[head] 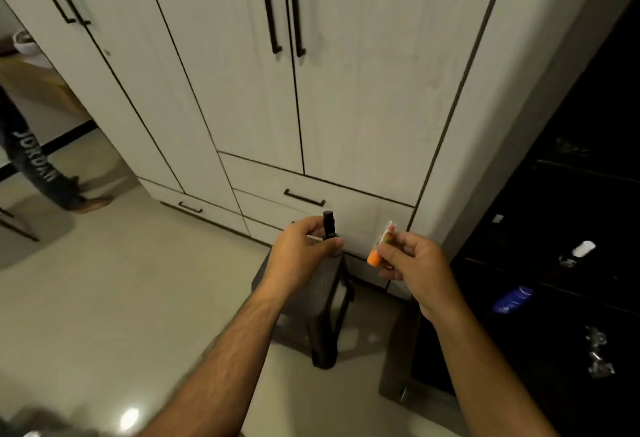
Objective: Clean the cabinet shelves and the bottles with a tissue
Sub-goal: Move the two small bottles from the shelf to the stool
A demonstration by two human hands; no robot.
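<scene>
Bottle (pixel 329 225), dark, gripped in left hand (pixel 301 256) at lower centre; right hand (pixel 412 263) pinches orange-capped tube (pixel 381 246): keep each steady, wiping all round.

L hand (pixel 304 249) w/ black bottle (pixel 329 225), R hand (pixel 412 260) w/ orange-capped bottle (pixel 381 246)
</scene>
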